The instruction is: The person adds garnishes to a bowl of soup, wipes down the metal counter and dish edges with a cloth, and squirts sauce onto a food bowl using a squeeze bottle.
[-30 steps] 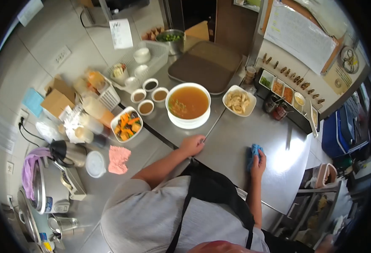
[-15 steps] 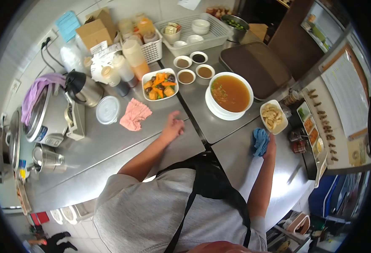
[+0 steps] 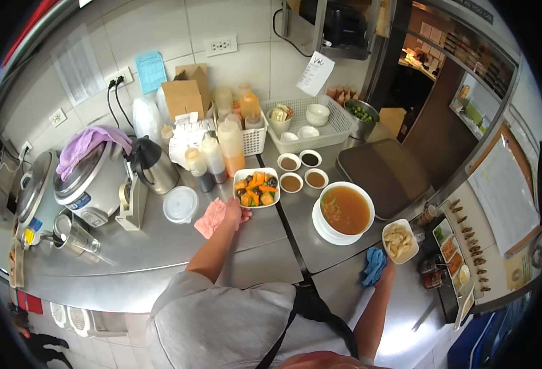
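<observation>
Left of the left hand [image 3: 232,212] lies a clear plastic lid [image 3: 180,205], with a metal jug [image 3: 161,177] just past it. Farther left of that hand stand a rice cooker [image 3: 92,187] draped with a purple towel [image 3: 88,149] and, nearer the body, metal cups [image 3: 74,234]. Ahead of the left hand are squeeze bottles [image 3: 229,144], and beyond them a cardboard box [image 3: 183,98]. Ahead and right of it sit four sauce cups [image 3: 292,182], with a plastic rack [image 3: 343,131] holding white bowls [image 3: 317,115] behind. Well ahead of the right hand [image 3: 386,272] lies a brown tray [image 3: 381,172]; beyond that stands a metal pot [image 3: 364,129] of greens. Right of the right hand are topping containers [image 3: 449,249] and a jar [image 3: 432,280].
</observation>
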### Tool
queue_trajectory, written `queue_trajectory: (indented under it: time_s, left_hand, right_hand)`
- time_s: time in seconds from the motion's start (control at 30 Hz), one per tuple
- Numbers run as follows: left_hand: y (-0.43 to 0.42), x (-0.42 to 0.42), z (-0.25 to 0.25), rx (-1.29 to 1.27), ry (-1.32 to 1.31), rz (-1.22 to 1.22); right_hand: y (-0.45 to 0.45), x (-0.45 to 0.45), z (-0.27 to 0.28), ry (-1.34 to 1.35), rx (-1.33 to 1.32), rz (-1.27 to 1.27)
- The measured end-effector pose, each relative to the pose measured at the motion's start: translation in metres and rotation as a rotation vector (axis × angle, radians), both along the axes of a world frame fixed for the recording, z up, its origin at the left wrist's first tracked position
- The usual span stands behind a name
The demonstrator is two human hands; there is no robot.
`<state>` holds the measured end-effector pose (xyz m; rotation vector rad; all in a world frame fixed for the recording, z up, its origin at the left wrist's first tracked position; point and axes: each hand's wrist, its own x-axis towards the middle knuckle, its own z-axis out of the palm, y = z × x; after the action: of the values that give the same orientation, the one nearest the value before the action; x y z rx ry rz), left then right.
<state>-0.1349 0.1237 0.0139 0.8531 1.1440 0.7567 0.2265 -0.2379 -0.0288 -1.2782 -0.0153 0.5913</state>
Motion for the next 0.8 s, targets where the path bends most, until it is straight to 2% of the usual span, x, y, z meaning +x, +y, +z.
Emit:
queue_trajectory:
  time_s: [0.13, 0.2, 0.33, 0.43, 0.53, 0.63, 0.73, 0.8]
  left_hand:
    - [0.001, 0.001, 0.007, 0.137, 0.133, 0.006]
    - [0.0, 0.0, 0.011, 0.163, 0.185, 0.029]
    - [0.0, -0.017, 0.002, 0.143, 0.193, 0.038]
    - [-0.013, -0.031, 0.017, 0.102, 0.143, 0.057]
    - [-0.008, -0.049, 0.002, 0.095, 0.116, 0.011]
    - [-0.014, -0.05, 0.003, 0.08, 0.143, 0.069]
    - [-0.018, -0.051, 0.006, 0.077, 0.156, 0.042]
    - [-0.017, -0.049, 0.005, 0.069, 0.163, 0.021]
  right_hand:
    - [0.001, -0.016, 0.005, -0.169, -0.12, -0.188]
    - [0.001, -0.017, -0.005, -0.234, -0.173, -0.19]
    - [0.001, -0.034, 0.004, -0.298, -0.197, -0.239]
    - [0.0, -0.043, 0.019, -0.33, -0.268, -0.317]
    - [0.001, -0.03, 0.01, -0.356, -0.341, -0.351]
    - [0.0, -0.005, 0.006, -0.209, -0.053, -0.272]
    - [-0.002, 0.009, 0.002, -0.044, -0.046, -0.186]
    - [-0.01, 0.029, -0.031, -0.083, -0.136, -0.148]
